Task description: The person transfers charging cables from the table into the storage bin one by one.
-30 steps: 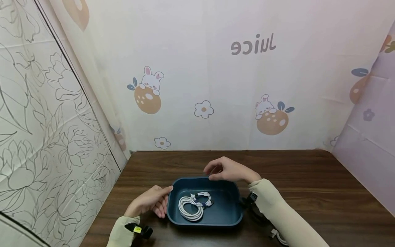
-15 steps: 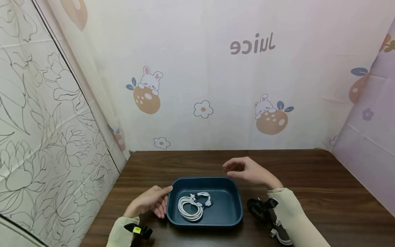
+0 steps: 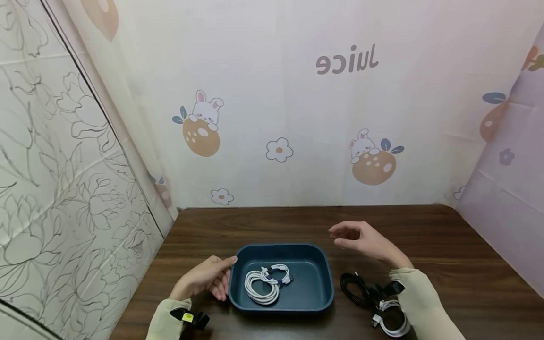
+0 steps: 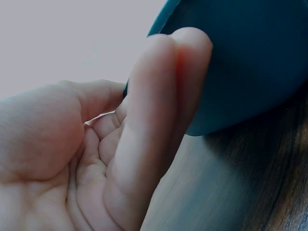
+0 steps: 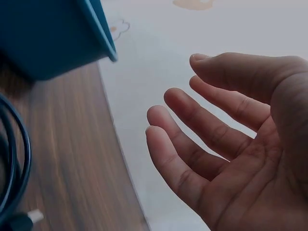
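A dark blue rectangular tray (image 3: 303, 293) stands on the table, with a coiled white cable (image 3: 262, 288) lying in its left half. My left hand (image 3: 205, 277) holds the tray's left side, thumb at the rim and fingers against the outer wall. In the left wrist view, those fingers (image 4: 149, 96) partly cover the tray wall (image 4: 250, 62). My right hand (image 3: 369, 242) hovers over the table right of the tray, holding nothing. Its fingers (image 5: 192, 108) are spread and slightly bent in the right wrist view. A coiled black cable (image 3: 353, 292) lies beneath the right wrist.
A second white cable (image 3: 394, 330) with a USB plug lies beside the black one, partly behind the right sleeve (image 3: 427, 302). The dark wooden table (image 3: 255, 222) ends at a patterned cloth (image 3: 280, 94) behind, with more cloth hanging at both sides.
My right hand has moved rightward from the tray's back rim to above the table, uncovering the black and white cables. The left hand and tray stay put.
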Demonstrator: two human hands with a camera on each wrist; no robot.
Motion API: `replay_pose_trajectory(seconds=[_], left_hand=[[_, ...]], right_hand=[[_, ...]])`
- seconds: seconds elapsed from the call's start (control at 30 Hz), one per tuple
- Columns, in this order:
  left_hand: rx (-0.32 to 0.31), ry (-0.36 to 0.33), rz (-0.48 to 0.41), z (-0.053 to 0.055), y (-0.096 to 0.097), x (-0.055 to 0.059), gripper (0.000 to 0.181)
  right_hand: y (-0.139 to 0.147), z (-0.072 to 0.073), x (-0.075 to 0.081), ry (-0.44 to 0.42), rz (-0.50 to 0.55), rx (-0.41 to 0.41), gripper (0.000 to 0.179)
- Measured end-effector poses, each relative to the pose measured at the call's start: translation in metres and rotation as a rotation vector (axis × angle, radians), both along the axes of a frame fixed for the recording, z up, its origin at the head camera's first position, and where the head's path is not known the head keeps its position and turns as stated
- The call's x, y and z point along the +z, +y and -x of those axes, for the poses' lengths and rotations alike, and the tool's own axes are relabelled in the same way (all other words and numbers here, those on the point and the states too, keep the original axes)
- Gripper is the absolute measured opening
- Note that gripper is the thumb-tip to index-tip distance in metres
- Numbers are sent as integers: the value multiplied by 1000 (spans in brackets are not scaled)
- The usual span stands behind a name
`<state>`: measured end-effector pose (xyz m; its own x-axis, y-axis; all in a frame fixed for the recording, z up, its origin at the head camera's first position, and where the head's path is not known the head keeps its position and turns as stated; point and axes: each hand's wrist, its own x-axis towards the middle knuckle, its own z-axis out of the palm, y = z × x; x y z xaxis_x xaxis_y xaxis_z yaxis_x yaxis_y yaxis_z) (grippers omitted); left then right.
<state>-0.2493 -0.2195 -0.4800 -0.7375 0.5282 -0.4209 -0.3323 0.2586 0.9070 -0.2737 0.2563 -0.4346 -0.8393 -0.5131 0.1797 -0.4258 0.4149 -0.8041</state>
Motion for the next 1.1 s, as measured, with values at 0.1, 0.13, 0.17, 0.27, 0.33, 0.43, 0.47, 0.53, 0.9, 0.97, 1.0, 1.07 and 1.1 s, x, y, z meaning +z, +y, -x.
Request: replay_pose_trajectory(seconds=[0.1,0.13,0.17,0.27,0.33,0.43,0.47,0.53,0.9,0.97,1.0,1.07,1.1], left_hand=[[-5,-8,-1,-1,-1,-1,60],[-8,-7,-3,-2,-1,-1,60],[-10,-8,-5,-2,-1,-1,59],[-7,-9,-4,-2,0,0,59],[-5,-2,-3,-1,0,0,60],[0,2,-2,0,1,0,60],[1,5,0,0,1,0,60],[0,3,2,0,1,0,60],[1,-5,8,0,-2,1,60],[4,-6,5,-1,-2,0,59],[5,-6,5,-1,-2,0,59],[5,-4,4,-1,-1,0,59],[5,-2,5,-1,-1,0,59]], right_hand=[[6,-1,-3,-1,-4,-2,28],[8,-2,-4,1,-4,-5,28],[10,-3,-4,3,-6,-9,28],[18,-5,-4,11,-4,-32,28],[23,-7,-4,14,-9,-49,28],[31,-9,-4,5,-23,-67,28],[33,-10,-5,-2,-22,-65,28],[39,-13,-9,-17,-17,-56,29],[60,-20,-23,-27,-6,-34,34],[62,-20,-24,-34,-11,-31,34],[64,-21,-25,-44,-11,-30,34],[67,-22,-27,-67,-13,-26,35],[69,-23,-29,-81,-13,-26,36]])
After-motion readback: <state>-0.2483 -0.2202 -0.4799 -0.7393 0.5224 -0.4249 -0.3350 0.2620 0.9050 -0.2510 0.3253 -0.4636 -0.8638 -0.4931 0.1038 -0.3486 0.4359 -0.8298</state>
